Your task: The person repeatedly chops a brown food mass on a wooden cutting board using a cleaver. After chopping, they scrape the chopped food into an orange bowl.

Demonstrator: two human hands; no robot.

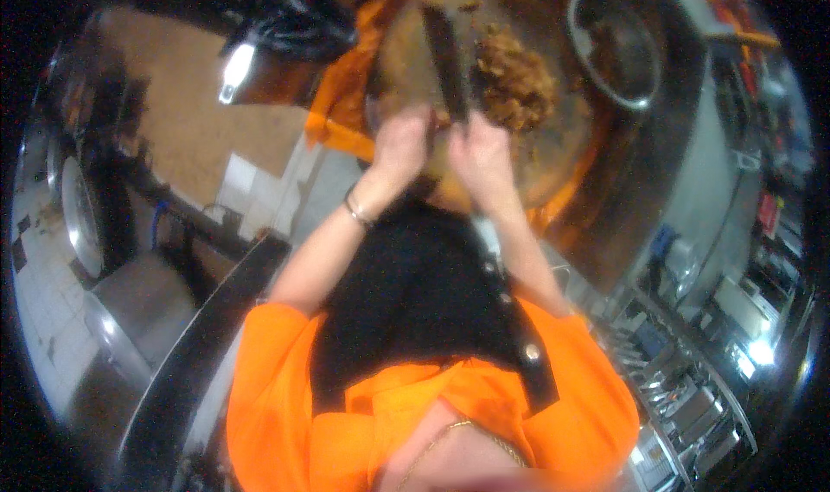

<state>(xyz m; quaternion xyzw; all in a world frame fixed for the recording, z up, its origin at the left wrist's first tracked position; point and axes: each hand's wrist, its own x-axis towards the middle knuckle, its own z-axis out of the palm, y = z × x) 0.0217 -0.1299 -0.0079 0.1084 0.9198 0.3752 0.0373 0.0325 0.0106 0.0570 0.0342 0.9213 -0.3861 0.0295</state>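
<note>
A round chopping board (557,158) lies before me, blurred by motion. My right hand (481,151) is closed at the near end of a broad dark knife blade (444,54), likely a cleaver, which points away from me. Its handle is hidden in the fist. Just left of it, my left hand (403,140) is curled low over the board; whether its fingers grip anything is too blurred to tell. A heap of chopped brownish-orange food (519,83) sits on the board's right side, beyond my right hand. Small bits are scattered around it.
Orange cloth or plastic (340,103) shows beneath the board. A round metal bowl (639,64) with some food inside stands at the right. Black plastic (292,31) lies back left. Metal utensils (671,388) fill a rack at lower right; a metal stool or pot (139,310) is lower left.
</note>
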